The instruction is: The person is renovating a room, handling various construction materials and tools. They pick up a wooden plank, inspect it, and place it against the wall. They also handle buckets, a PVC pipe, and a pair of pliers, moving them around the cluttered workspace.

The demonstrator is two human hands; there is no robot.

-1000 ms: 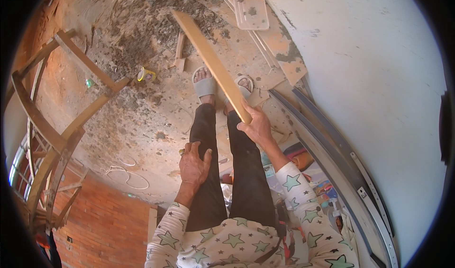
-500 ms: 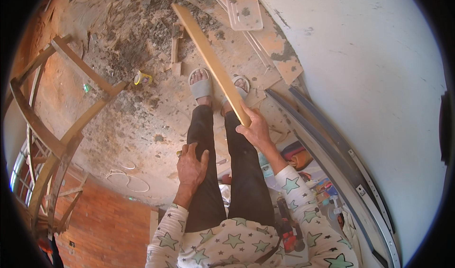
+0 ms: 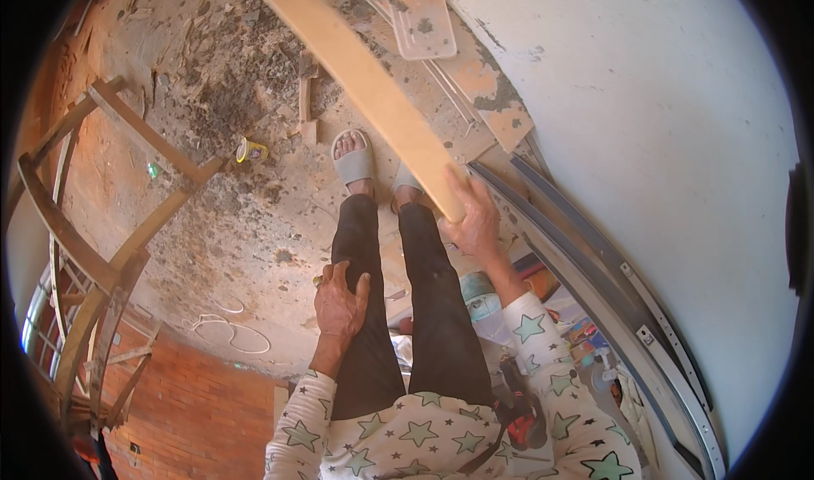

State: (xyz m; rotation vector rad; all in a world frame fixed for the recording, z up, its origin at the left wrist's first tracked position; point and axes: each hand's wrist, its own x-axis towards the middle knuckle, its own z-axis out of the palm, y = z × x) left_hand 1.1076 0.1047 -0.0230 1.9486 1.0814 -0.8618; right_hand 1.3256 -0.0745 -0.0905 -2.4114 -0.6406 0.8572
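Observation:
A pale wooden board (image 3: 365, 97), long and flat, slants up and to the left in front of me. My right hand (image 3: 477, 227) is closed around its near end, with the thumb along the edge. The board's broad face shows and its far end hangs over the dirty floor, hiding most of my right sandal. My left hand (image 3: 341, 304) lies on my left thigh, thumb apart from the fingers, with nothing in it.
A wooden frame (image 3: 68, 226) with curved members stands at the left. Dark metal rails (image 3: 585, 251) lean along the white surface (image 3: 644, 124) at right. Rubble (image 3: 229, 64), a yellow cup (image 3: 251, 150), a clear plastic lid (image 3: 422, 22) and a white cord (image 3: 233, 332) lie on the floor.
The board has swung left at its far end and rolled, so its broad face now shows rather than its narrow edge. My right hand turned with it; my left hand stayed on the thigh.

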